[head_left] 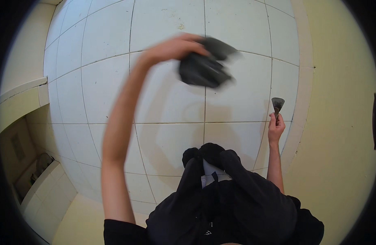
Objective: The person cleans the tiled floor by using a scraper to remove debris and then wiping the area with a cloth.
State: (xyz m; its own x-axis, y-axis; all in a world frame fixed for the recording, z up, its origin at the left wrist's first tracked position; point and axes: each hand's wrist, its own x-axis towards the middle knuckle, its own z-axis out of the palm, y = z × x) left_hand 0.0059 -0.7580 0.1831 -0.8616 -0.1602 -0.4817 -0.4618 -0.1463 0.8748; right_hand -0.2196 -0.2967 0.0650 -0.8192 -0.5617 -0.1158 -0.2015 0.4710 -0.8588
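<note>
My left hand (177, 47) reaches far forward over the tiled floor, its fingers closed on a dark cloth (204, 71). The cloth hangs bunched in two lobes and is smeared by motion, so its exact material is hard to make out. Off to the right, my right hand (276, 127) grips the handle of a putty knife (278, 104). The flared dark blade points away from me, above the tiles near the right wall.
White floor tiles (167, 143) with dark joints spread around me, with a brownish smudge (181, 27) at the far side. A pale yellow wall (339, 134) rises on the right. A tiled ledge (41, 192) and an opening lie at the left.
</note>
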